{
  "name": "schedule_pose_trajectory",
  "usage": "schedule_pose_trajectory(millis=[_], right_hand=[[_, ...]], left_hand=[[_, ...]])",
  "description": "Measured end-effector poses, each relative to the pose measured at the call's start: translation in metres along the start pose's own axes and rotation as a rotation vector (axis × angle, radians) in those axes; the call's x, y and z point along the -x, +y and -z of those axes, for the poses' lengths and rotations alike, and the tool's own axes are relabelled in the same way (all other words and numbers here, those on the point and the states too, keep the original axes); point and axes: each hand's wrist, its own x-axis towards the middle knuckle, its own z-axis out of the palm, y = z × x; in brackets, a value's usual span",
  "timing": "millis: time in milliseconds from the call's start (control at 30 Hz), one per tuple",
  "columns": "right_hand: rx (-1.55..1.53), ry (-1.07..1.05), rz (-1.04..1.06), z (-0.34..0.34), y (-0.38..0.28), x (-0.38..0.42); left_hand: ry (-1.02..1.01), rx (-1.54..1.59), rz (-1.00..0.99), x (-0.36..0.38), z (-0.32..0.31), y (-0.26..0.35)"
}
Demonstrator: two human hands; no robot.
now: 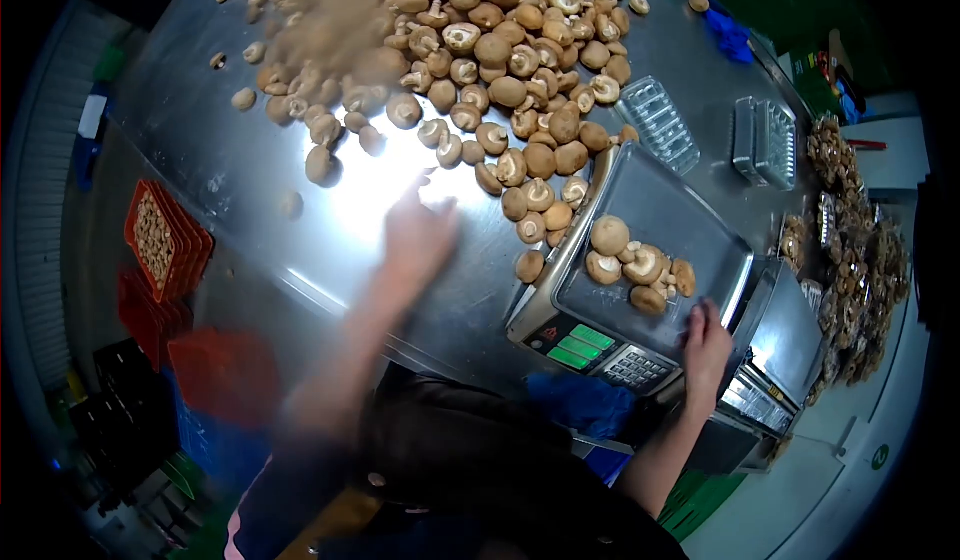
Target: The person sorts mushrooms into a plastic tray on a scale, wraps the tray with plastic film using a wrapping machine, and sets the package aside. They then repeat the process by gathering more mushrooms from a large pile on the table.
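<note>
A heap of brown shiitake mushrooms [500, 50] covers the far part of the steel table [270, 210]. Smeared by motion, my left hand [420, 232] is over bare metal just below the heap; its fingers are too blurred to read. My right hand [708, 345] is at the near right edge of the scale's pan [655, 200], fingers extended, with nothing visible in it. On that pan lies a small cluster of shiitake mushrooms [640, 264], some with stems up. Green displays [580, 345] and a keypad show on the scale's front.
Clear plastic trays [660, 125] lie beyond the scale, with more stacked trays [765, 143] to the right. Packed mushrooms [850, 270] line the right side. A second machine [785, 330] adjoins the scale. Red crates [165, 240] stand at left. A blurred brown patch [335, 40] covers part of the heap.
</note>
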Motion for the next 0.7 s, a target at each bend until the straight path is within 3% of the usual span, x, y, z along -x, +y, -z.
schedule_pose_trajectory(millis=[100,167,200,233,267,333,367,400,467,567,667,700], right_hand=[[-0.184,0.165,0.189,-0.003,-0.074,0.009],[-0.278,0.11,0.512,-0.034,-0.138,0.019],[-0.4,-0.034,0.603,-0.063,-0.162,0.016],[-0.448,-0.199,0.627,-0.088,-0.191,0.013],[-0.19,-0.124,0.745,-0.109,-0.219,0.011],[-0.092,-0.105,0.747,-0.186,-0.249,-0.013],[-0.067,-0.064,0.729,-0.225,-0.265,-0.029],[0.235,0.065,0.874,-0.242,-0.272,-0.036],[0.361,0.141,0.932,-0.265,-0.269,-0.042],[0.301,0.121,0.928,-0.276,-0.268,-0.051],[0.225,0.051,0.877,-0.269,-0.269,-0.049],[0.084,0.139,0.866,-0.268,-0.266,-0.046]], left_hand=[[0.421,-0.121,-0.218,-0.043,0.066,-0.05],[0.511,-0.573,-0.233,-0.073,0.081,-0.12],[0.476,-0.63,-0.224,-0.081,0.083,-0.132],[0.376,-0.516,-0.164,-0.091,0.082,-0.148],[0.276,-0.407,-0.104,-0.099,0.078,-0.157],[0.188,-0.304,-0.147,-0.096,0.073,-0.142],[0.221,-0.39,-0.211,-0.094,0.068,-0.134],[0.3,-0.306,-0.132,-0.09,0.059,-0.137],[0.343,-0.279,-0.202,-0.082,0.053,-0.158],[0.47,-0.078,-0.186,-0.061,0.042,-0.168],[0.336,0.402,0.065,-0.024,0.037,-0.115],[0.312,0.406,0.061,-0.015,0.035,-0.1]])
